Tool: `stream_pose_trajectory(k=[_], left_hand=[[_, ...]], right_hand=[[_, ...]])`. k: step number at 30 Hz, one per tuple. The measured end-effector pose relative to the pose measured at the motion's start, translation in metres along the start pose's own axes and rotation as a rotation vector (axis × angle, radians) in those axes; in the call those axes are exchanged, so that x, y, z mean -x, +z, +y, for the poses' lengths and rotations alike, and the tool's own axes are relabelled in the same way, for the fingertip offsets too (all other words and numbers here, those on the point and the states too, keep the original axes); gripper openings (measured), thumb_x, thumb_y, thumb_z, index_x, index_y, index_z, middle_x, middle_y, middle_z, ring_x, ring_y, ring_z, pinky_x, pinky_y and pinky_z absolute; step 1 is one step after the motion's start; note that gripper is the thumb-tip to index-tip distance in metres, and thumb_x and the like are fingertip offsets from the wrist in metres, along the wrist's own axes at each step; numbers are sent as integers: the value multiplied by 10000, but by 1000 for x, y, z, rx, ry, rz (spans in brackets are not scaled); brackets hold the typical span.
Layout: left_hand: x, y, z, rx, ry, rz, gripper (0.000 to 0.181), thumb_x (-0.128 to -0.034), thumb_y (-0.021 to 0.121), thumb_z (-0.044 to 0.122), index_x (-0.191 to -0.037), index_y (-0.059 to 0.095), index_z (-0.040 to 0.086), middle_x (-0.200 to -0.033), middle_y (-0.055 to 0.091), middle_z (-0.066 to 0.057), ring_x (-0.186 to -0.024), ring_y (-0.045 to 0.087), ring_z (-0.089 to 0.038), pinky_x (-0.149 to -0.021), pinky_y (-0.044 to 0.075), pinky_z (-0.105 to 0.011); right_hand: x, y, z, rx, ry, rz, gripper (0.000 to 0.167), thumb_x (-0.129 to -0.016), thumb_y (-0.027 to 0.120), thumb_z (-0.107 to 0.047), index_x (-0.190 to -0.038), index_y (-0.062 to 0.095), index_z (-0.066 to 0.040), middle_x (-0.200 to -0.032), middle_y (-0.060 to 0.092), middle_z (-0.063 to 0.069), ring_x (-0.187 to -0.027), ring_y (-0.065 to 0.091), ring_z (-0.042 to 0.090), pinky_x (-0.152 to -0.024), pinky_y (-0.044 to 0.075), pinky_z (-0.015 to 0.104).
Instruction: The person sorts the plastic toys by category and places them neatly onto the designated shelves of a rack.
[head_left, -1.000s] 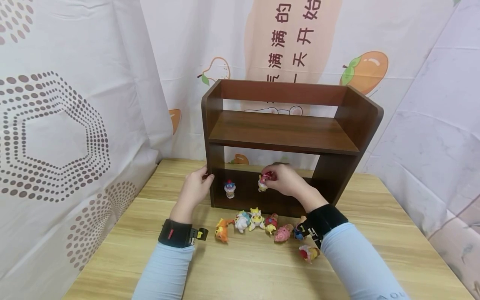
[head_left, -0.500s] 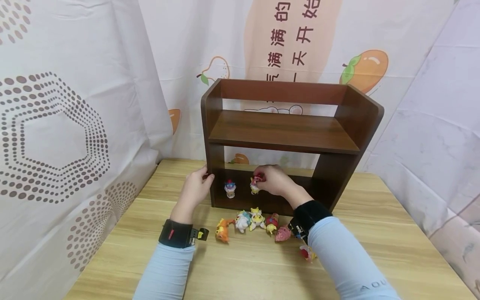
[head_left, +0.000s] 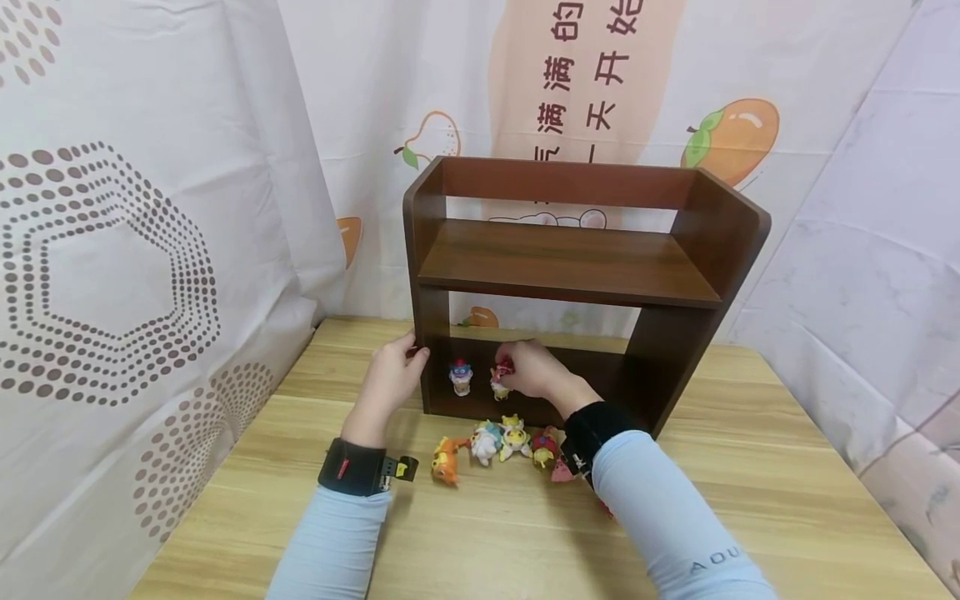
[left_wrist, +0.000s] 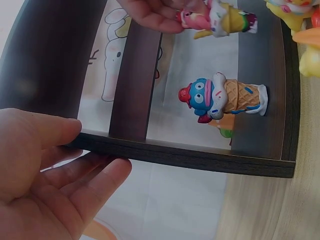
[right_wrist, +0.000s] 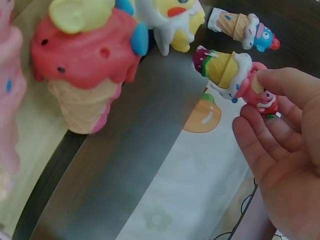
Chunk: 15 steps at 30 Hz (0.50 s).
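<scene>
My right hand (head_left: 534,371) pinches a small pink ice-cream-cone figurine (right_wrist: 224,71) by its pink-and-red head, inside the lower level of a dark brown wooden shelf (head_left: 562,260). Whether its base touches the board I cannot tell. To its left stands a blue-faced cone figurine (left_wrist: 235,97) with a red cap, upright and apart from it. My left hand (head_left: 390,379) grips the front edge of the shelf's left side panel, thumb on one face and fingers on the other, as the left wrist view shows.
Several figurines lie in front of the shelf: an orange one (head_left: 445,460), a white-and-blue one (head_left: 485,443), a yellow-and-white one (head_left: 513,439) and a red-topped cone (head_left: 543,446). My right forearm partly covers a pink one (head_left: 561,472). A printed curtain (head_left: 360,83) hangs behind.
My right hand has moved left along the lower level with the pink figurine, nearer to the blue-faced one. The right forearm now covers more loose figurines. My left hand stays put.
</scene>
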<state>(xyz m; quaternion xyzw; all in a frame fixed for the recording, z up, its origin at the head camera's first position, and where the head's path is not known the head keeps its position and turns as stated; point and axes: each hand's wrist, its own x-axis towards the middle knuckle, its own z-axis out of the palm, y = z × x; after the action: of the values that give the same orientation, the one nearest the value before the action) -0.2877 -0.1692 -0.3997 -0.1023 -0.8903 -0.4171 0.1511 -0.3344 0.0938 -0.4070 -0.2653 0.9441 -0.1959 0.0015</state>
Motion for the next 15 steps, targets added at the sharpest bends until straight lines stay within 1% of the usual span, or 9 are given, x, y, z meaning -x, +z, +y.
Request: stream_pose_trajectory(k=[4, 8, 15], left_hand=[[0, 1, 1, -2, 1, -6, 442, -1044, 578, 199, -1450, 564, 25, -1393, 596, -202, -1161, 656, -345, -935, 556, -466], [0, 0, 2, 1, -2, -7, 444, -1043, 578, 194, -1451, 560, 19, -1401, 587, -206, -1164, 653, -348, -934, 555, -465], [1, 0, 2, 4, 2, -4, 447, -1040, 581, 181, -1448, 555, -1, -1396, 587, -219, -1162, 652, -361, -928, 558, -471]], right_hand=[[-3, 5, 0, 18, 19, -23, 242, -926, 723, -127, -1154, 686, -54, -1015, 678, 61, -867, 601, 195, -817, 533, 388], [-7, 8, -1, 31, 27, -23, 247, -942, 723, -146, -1169, 684, -55, -1044, 682, 68, -931, 628, 215, -849, 534, 404], [-11, 15, -6, 44, 11, -13, 238, -951, 739, -161, -1157, 677, -59, -1035, 681, 70, -905, 633, 202, -826, 544, 391]])
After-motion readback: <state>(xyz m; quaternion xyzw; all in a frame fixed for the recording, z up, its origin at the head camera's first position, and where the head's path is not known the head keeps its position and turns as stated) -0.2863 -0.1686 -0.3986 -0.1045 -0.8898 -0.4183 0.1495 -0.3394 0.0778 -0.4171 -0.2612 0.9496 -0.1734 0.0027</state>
